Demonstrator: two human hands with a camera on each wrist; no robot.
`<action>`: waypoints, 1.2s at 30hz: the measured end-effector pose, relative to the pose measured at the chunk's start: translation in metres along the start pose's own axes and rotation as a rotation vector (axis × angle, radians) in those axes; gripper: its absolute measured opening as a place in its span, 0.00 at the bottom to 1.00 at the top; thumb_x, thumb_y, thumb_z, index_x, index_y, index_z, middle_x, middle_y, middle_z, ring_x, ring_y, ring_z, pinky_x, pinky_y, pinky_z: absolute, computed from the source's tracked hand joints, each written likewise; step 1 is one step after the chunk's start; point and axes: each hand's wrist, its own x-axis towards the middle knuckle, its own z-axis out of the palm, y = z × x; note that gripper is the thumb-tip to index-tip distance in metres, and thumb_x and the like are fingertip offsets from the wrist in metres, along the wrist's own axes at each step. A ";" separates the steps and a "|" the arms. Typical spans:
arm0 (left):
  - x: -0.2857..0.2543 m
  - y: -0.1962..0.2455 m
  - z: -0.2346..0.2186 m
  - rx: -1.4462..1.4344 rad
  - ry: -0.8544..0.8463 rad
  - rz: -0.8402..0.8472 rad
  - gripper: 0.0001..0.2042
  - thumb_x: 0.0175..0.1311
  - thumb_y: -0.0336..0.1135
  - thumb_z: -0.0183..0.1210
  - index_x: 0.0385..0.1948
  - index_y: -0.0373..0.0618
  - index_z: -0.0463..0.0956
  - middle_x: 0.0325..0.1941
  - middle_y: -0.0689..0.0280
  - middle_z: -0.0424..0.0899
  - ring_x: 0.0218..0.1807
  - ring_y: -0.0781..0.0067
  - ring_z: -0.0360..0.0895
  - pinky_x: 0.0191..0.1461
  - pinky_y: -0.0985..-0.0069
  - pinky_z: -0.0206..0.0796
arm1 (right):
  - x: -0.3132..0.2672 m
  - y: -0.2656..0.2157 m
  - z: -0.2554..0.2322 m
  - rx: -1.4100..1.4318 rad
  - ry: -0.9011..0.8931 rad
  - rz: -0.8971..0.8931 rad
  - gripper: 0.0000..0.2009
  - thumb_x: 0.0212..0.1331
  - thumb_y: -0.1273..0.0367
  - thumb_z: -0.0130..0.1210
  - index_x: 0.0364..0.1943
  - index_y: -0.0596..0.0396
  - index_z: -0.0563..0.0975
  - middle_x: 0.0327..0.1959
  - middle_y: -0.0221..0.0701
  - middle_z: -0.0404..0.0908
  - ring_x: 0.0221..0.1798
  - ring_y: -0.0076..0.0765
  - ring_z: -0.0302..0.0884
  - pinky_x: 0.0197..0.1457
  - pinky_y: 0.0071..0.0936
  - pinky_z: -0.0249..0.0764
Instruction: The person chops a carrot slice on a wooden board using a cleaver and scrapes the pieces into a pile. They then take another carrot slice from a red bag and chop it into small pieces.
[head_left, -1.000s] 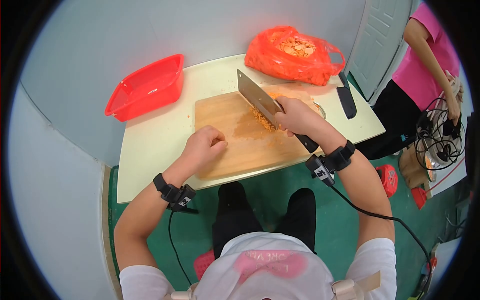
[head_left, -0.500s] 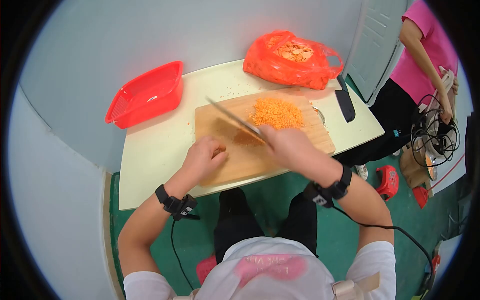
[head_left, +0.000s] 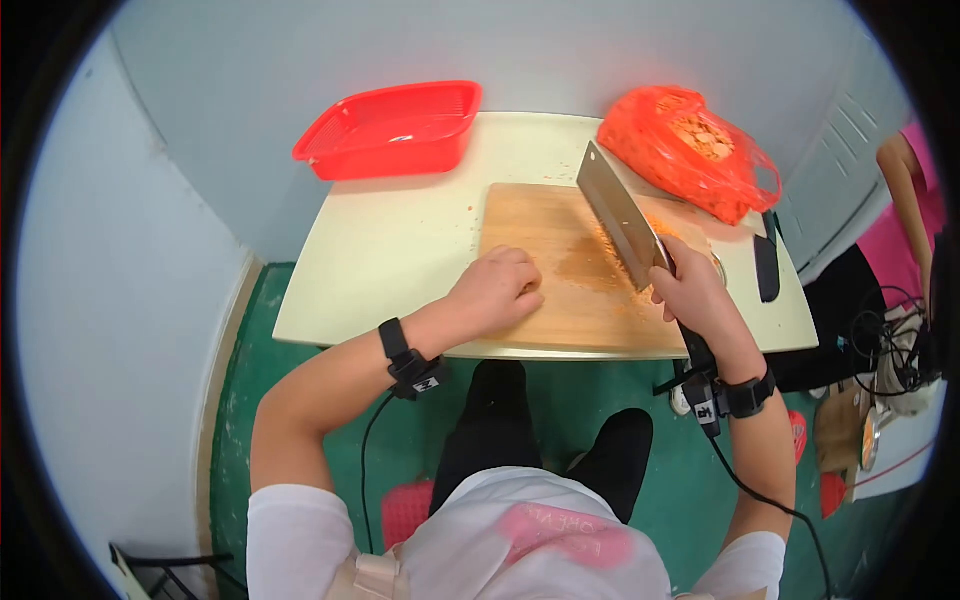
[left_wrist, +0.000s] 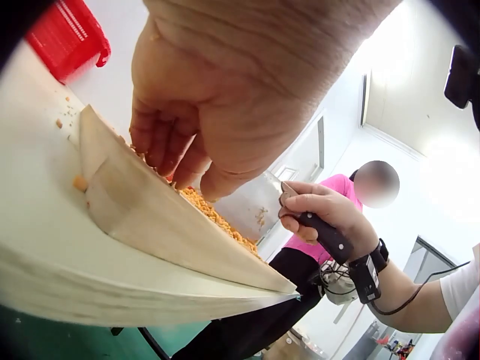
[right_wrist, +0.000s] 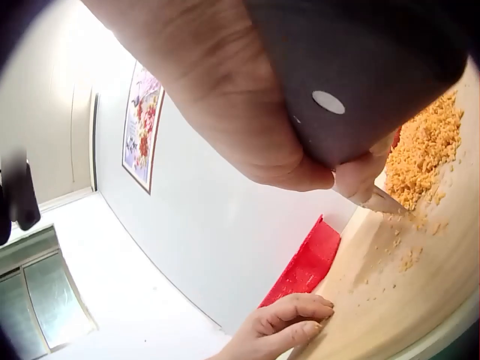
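My right hand (head_left: 692, 290) grips the dark handle of a cleaver (head_left: 613, 213), whose broad blade stands edge down over the wooden cutting board (head_left: 520, 220). Finely chopped orange bits (right_wrist: 427, 146), seemingly carrot, are heaped behind the blade; in the head view the blade hides most of the heap. Some bits stick to the board beside it. My left hand (head_left: 497, 290) rests on the board's left part, fingers loosely bent and fingertips down on the wood (left_wrist: 176, 146), with nothing seen in its grasp.
A red plastic basket (head_left: 400, 160) stands at the back left of the table (head_left: 380, 260). A red bag (head_left: 660, 140) of orange slices lies at the back right, and a second black-handled knife (head_left: 766, 265) near the right edge. Another person (head_left: 900, 230) stands beyond.
The cleaver swung left, away from the chopped heap, then came back right in front of it. The left hand stayed on the board. The head view has shifted left.
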 end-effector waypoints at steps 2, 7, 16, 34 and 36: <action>0.000 0.003 -0.001 0.051 -0.017 0.022 0.09 0.56 0.36 0.59 0.32 0.41 0.78 0.40 0.61 0.79 0.48 0.56 0.74 0.51 0.64 0.69 | 0.009 0.016 0.018 -0.313 0.100 -0.190 0.18 0.58 0.69 0.49 0.54 0.51 0.73 0.26 0.44 0.81 0.27 0.49 0.81 0.26 0.40 0.75; -0.005 0.007 0.003 0.187 -0.031 0.092 0.10 0.56 0.36 0.59 0.35 0.40 0.77 0.41 0.59 0.77 0.48 0.56 0.73 0.51 0.64 0.70 | 0.006 0.000 0.063 -0.829 0.208 -0.427 0.14 0.57 0.71 0.51 0.49 0.47 0.73 0.24 0.41 0.79 0.25 0.46 0.81 0.26 0.40 0.76; -0.007 0.012 0.000 0.210 0.011 0.129 0.13 0.55 0.36 0.62 0.39 0.40 0.77 0.46 0.58 0.78 0.49 0.56 0.75 0.50 0.63 0.71 | 0.013 0.006 0.094 -0.777 0.100 -0.429 0.09 0.57 0.70 0.52 0.41 0.53 0.73 0.28 0.40 0.79 0.31 0.45 0.82 0.29 0.37 0.76; -0.005 0.017 -0.005 0.208 0.018 0.096 0.11 0.54 0.34 0.61 0.37 0.40 0.77 0.45 0.57 0.79 0.49 0.54 0.75 0.51 0.63 0.71 | -0.064 -0.231 -0.042 -0.492 -0.740 -0.858 0.15 0.56 0.63 0.56 0.42 0.59 0.80 0.29 0.36 0.81 0.25 0.29 0.77 0.24 0.20 0.70; -0.001 0.018 -0.006 0.202 0.009 0.103 0.11 0.54 0.34 0.61 0.36 0.40 0.77 0.44 0.57 0.79 0.49 0.53 0.75 0.52 0.62 0.70 | -0.075 -0.199 -0.062 -0.473 -0.689 -0.835 0.15 0.56 0.63 0.56 0.42 0.59 0.80 0.29 0.36 0.81 0.25 0.28 0.77 0.24 0.20 0.70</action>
